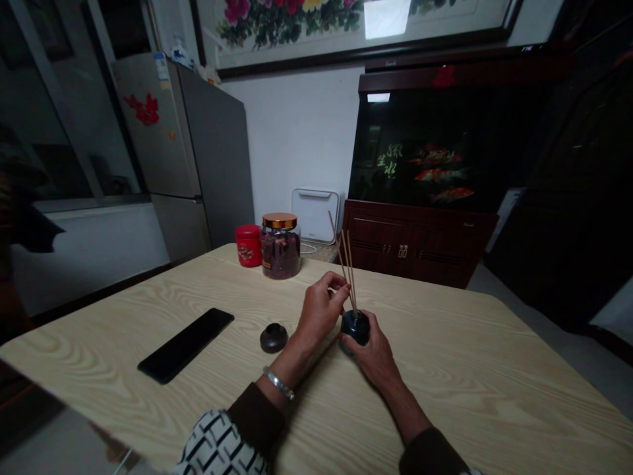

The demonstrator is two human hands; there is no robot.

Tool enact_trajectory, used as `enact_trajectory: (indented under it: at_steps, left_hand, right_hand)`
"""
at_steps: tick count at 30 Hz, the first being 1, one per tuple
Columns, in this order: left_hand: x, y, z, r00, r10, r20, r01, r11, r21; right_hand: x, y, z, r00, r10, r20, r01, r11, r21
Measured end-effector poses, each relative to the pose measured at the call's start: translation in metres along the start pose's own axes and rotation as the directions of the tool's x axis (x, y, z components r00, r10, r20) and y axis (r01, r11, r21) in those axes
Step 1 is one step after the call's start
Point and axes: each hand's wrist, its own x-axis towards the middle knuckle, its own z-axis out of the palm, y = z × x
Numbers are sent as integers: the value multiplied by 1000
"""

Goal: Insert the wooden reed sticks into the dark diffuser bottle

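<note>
My right hand (373, 353) is wrapped round a small dark glass diffuser bottle (355, 324) near the middle of the table. Thin brown reed sticks (352, 277) rise from the bottle's neck, fanning slightly apart. At their lower part my left hand (324, 307) pinches a reed stick between thumb and fingertips, just above the bottle. Its other fingers are curled. To the left of my left wrist lies a small round dark brown cap-like piece (273, 339) with a raised top.
A black phone (186, 344) lies flat at the left of the wooden table (465, 389). Toward the far edge stand a red canister (248, 246) and a copper-lidded jar (281, 254) of dark purple contents. Behind are a fridge (217, 145) and a fish tank (420, 152).
</note>
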Motion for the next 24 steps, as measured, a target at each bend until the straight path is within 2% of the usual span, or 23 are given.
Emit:
enact_trajectory:
  at_steps: [6,13,15,19,21,24]
  left_hand:
    - [-7,-14,6,998,-16,60,5,983,183]
    - [-21,-33,-4,971,-154,181,92,946,310]
    - [-28,-36,-12,949,-214,233,89,887,454]
    - [-44,-36,-31,865,-384,324,-19,620,785]
    - [-49,-33,-35,818,-451,357,-71,536,841]
    - [-51,-30,-35,784,-495,374,-97,498,862]
  right_hand:
    - [-1,-2,-1,1000,3,2,-3,1000,-7]
    - [0,1,1,1000,4,-12,-4,1000,3]
    - [1,3,2,1000,5,-23,-6,1000,-9]
    - [0,2,4,998,30,-56,-34,996,-81]
    - [0,0,4,996,45,-76,-54,992,-115]
    - [-1,-1,4,993,54,-101,-69,987,-149]
